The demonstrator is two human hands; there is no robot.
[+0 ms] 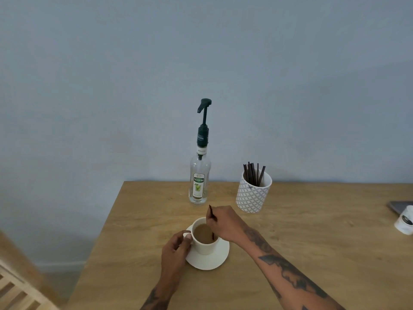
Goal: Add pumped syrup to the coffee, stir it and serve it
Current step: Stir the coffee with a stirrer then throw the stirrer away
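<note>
Head view, lower centre of frame: white coffee cup [204, 239] sits on a white saucer [210, 256] on the wooden table [312, 242], filled with light-brown coffee [202, 235]; left hand [175, 251] has fingers curled round the cup handle, thumb tip pressed on it; right hand [223, 222] over the cup, fingertips pinching a dark stir stick [212, 220], lower end dipped in the coffee, upper end poking out above the knuckles; syrup pump bottle [200, 175] upright behind the cup at frame centre, nearly empty; patterned white holder [253, 193] of stir sticks [253, 173] right of it; small white jar [404, 221] at right edge.
</note>
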